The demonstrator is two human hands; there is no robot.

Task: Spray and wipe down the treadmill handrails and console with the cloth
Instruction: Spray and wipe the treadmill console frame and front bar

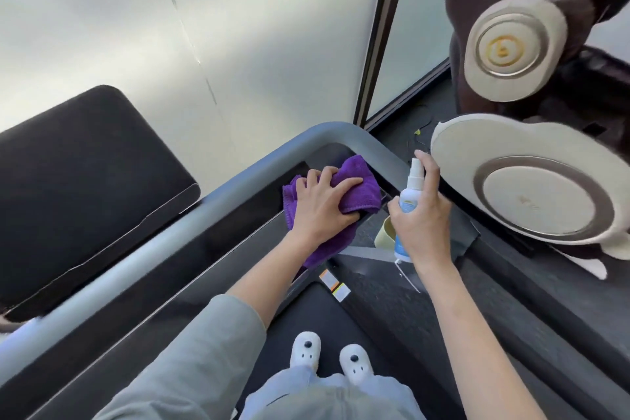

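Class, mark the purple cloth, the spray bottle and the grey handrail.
purple cloth (356, 181): head view, upper folded part.
spray bottle (409, 196): head view, white body above the label.
grey handrail (341, 131): head view, curved corner.

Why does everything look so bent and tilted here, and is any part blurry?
Head view: the wide-angle lens curves the grey handrail and tilts the wall; soft, even light, no hard shadows; the left hand on the purple cloth and the spray bottle look sharp, the frame edges slightly smeared.
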